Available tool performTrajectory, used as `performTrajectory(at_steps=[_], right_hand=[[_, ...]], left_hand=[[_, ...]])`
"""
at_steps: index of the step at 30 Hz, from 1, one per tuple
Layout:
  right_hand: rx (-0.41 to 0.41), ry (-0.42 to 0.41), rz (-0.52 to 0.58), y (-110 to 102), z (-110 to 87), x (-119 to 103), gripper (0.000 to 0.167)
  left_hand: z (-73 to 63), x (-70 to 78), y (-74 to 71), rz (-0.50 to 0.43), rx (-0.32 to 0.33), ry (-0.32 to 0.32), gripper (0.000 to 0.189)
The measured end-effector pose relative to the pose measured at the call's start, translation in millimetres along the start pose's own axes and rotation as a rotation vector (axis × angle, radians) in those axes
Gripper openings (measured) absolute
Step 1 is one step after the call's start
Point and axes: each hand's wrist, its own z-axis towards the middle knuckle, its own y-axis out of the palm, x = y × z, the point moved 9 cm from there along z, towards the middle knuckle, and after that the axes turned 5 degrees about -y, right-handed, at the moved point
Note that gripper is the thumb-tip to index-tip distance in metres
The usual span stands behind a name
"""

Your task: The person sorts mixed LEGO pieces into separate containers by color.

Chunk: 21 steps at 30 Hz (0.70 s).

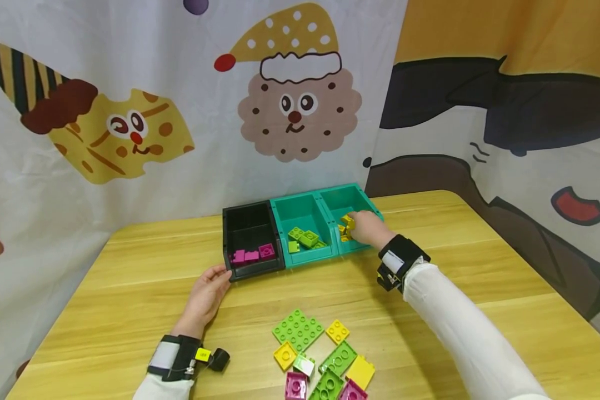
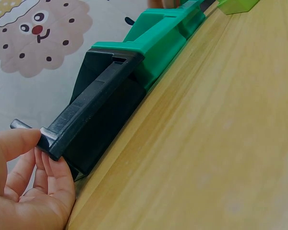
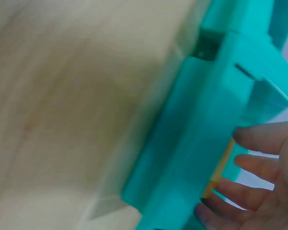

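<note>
Bright head view, blurry right-wrist view

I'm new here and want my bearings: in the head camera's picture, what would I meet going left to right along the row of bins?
Black bin holding magenta building bricks → middle teal bin holding lime-green building bricks → right teal bin holding yellow building bricks.

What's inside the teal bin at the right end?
In the bin, yellow blocks show near the front. The right hand covers part of the interior, so their full count and anything beneath it can't be seen.
</note>
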Motion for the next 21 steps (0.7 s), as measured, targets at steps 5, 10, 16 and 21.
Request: performTrajectory(at_steps=[5, 10, 16, 21], right_hand=[[0.104, -0.088, 0.058, -27, -4.8, -15, 0.048], [0.167, -0.179, 0.123, -60, -20.5, -42, 0.041], [0.18, -0.277, 0.134, -81, -43.6, -77, 0.033], [0.162, -0.397, 0.125, -73, -68.3, -107, 0.028]], left_hand=[[0.9, -0.8, -1.0, -0.004, 0.009, -0.013, 0.012], [1.3, 0.4, -0.9, -0.006, 0.002, -0.009, 0.016], [0.9, 0.1, -0.9, -0.017, -0.003, -0.005, 0.023], [0.1, -0.4, 0.0, -0.011, -0.005, -0.009, 0.023]])
